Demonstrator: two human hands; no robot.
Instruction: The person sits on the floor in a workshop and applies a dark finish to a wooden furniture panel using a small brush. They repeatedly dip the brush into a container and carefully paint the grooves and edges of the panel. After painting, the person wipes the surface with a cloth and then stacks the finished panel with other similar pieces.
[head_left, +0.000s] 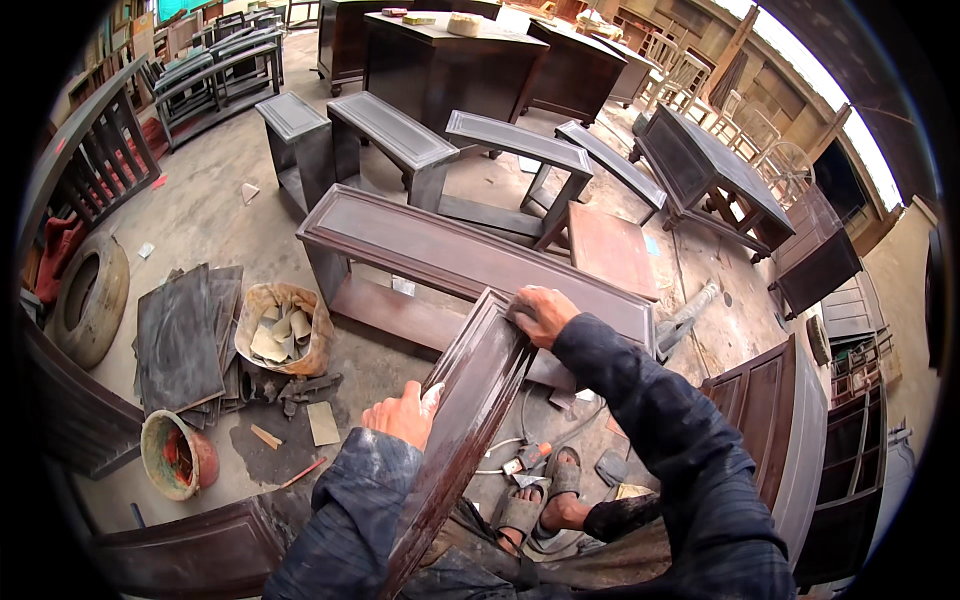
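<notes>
A long dark brown wooden panel [458,395] with moulded edges slants from my lap up to the middle of the view. My left hand [400,413] grips its left edge, thumb toward the top face and fingers curled. At the panel's far end, my right hand [543,314] presses down near the corner with bent fingers. Whatever lies under those fingertips, if anything, is hidden. Just beyond, a long low wooden stand [470,245] with a framed top lies crosswise, close to the panel's far end.
Left on the floor are a basket of sandpaper scraps [283,325], a stained bucket [180,455], stacked dark sheets [185,345] and a tyre [93,300]. A corded power tool [527,458] lies by my feet. Unfinished stands [395,130] and cabinets [450,75] fill the far side.
</notes>
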